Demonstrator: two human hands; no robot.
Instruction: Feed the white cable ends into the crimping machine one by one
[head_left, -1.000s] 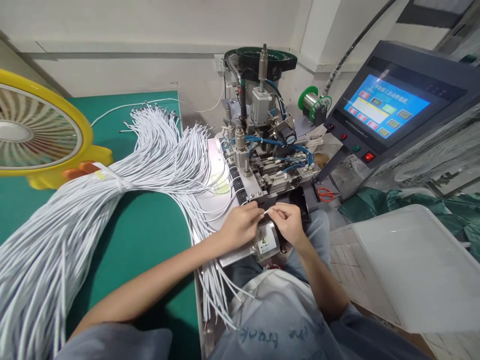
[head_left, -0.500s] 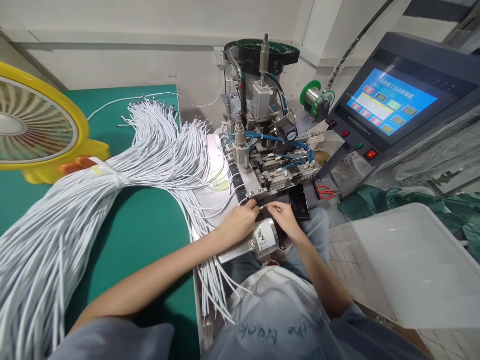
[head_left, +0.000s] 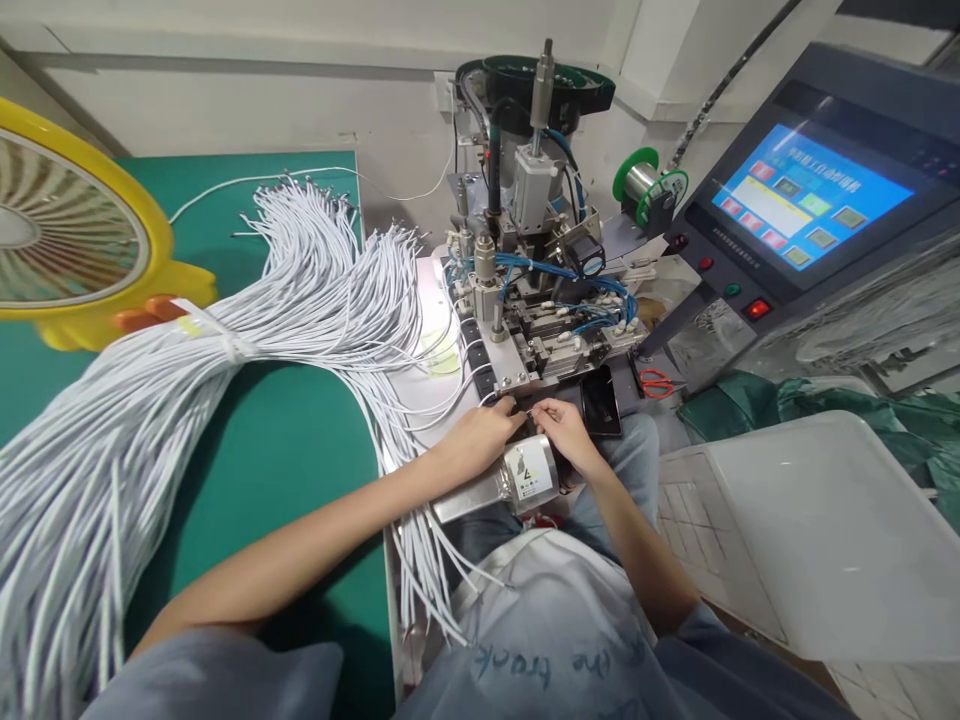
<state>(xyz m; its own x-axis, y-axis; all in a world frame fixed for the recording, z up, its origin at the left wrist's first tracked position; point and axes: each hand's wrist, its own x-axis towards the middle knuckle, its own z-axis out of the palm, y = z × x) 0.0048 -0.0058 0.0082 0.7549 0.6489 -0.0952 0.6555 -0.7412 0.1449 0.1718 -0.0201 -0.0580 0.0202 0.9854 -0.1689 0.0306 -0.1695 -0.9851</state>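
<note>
My left hand point(head_left: 487, 434) is closed at the front edge of the soldering machine point(head_left: 525, 290), with a white cable point(head_left: 480, 372) running into its fingers. Close beside it, my right hand point(head_left: 561, 424) pinches the small end of that cable; the fingertips hide most of it. A large tied bundle of white cables point(head_left: 300, 330) lies on the green table to the left, with loose cable ends point(head_left: 420, 570) hanging over the table edge near my left forearm. Below my hands sits a silver part with a white label point(head_left: 531, 468).
A yellow fan point(head_left: 161, 250) stands at the left. To the right are a touchscreen panel point(head_left: 814, 200), a spool of solder wire point(head_left: 641, 182), red-handled scissors point(head_left: 655, 383), a dark phone-like device point(head_left: 601, 402) and a white plastic bin point(head_left: 832, 520). A round feeder bowl point(head_left: 536, 80) rises behind the machine.
My fingertips have drawn closer together, and the cable end between them is now more hidden. The whole view has shifted slightly; the cable bundle has stayed in place.
</note>
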